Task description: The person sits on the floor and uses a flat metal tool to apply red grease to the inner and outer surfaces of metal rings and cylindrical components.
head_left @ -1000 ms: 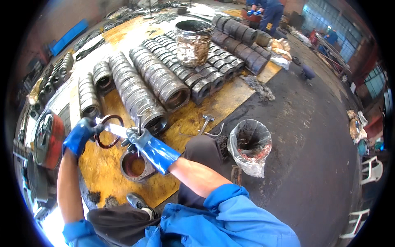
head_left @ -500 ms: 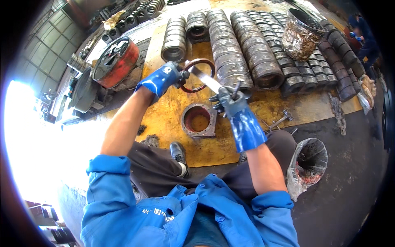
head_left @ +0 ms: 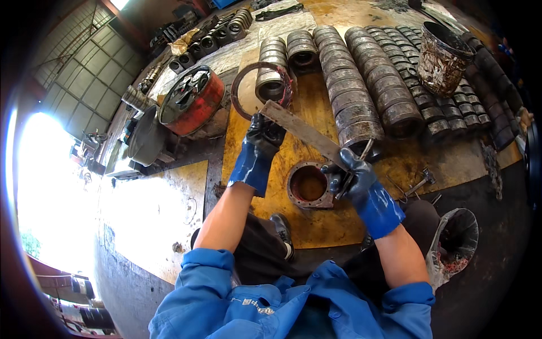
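The blue-gloved left hand (head_left: 264, 135), pinching the thin reddish-brown ring (head_left: 288, 93) at twelve o'clock, could get nicked if the flat grey metal strip (head_left: 305, 131), gripped by the blue-gloved right hand (head_left: 359, 174) and pointing toward ten o'clock, skids under pressure.

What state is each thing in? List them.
Dark-red metal ring: held up by blue-gloved left grip
Flat grey metal strip: slanting, held by blue-gloved right grip
Round grey metal housing: lying, bore facing up
Brown-stained round bucket: open
Clear plastic bag: open, reddish scraps inside
Metal hammer: lying down
Round red drum: open, dark pieces inside
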Motion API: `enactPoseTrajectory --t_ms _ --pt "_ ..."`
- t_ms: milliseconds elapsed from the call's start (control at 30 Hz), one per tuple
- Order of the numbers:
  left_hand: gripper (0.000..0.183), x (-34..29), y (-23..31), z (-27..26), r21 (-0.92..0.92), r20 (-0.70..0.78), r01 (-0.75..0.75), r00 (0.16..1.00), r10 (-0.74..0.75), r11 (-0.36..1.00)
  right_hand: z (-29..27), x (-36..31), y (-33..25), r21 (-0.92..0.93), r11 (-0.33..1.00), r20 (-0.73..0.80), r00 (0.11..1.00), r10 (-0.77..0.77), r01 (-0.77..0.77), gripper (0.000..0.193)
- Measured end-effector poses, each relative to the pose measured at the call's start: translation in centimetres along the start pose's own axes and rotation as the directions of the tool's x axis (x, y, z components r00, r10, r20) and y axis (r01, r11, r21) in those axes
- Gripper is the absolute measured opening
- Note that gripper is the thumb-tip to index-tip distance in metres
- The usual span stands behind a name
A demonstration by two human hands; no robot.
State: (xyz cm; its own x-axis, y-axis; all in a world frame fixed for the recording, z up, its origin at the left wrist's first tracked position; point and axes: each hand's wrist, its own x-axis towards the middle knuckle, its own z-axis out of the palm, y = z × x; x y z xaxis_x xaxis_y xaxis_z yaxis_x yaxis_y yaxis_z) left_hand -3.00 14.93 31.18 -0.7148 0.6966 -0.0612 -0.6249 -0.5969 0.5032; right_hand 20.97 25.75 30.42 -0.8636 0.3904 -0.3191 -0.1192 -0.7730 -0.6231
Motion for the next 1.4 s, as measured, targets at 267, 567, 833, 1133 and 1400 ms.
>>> enactPoseTrajectory --t_ms 267,567,833,1133,1400 --pt "0.028 0.9 1.0 -2.5 -0.261 0.245 0.210 0.959 -0.146 0.942 0.3 1.6 0.7 -0.051 0.997 -0.064 0.996 0.060 -0.063 0.041" --pt "0.035 -2.7 5.8 -3.4 0.511 0.186 -0.045 0.981 -0.059 0.858 -0.4 0.5 -2.1 -0.109 0.994 -0.093 0.996 -0.002 -0.008 0.039" --pt "0.034 -4.6 9.9 -3.8 0.707 0.368 -0.037 0.872 -0.323 0.707 -2.6 -0.1 -4.4 -0.234 0.971 -0.102 0.995 0.018 -0.041 0.035" --pt "0.030 -3.2 6.9 -4.7 0.642 0.157 0.001 0.979 -0.133 0.767 -4.0 0.9 -3.7 0.075 0.990 0.010 0.993 -0.118 0.117 0.039" --pt "0.026 -2.0 5.5 -3.5 0.679 0.176 -0.203 0.978 0.112 0.705 -3.4 2.2 -0.1 -0.475 0.734 -0.053 0.817 -0.574 0.486 0.031"
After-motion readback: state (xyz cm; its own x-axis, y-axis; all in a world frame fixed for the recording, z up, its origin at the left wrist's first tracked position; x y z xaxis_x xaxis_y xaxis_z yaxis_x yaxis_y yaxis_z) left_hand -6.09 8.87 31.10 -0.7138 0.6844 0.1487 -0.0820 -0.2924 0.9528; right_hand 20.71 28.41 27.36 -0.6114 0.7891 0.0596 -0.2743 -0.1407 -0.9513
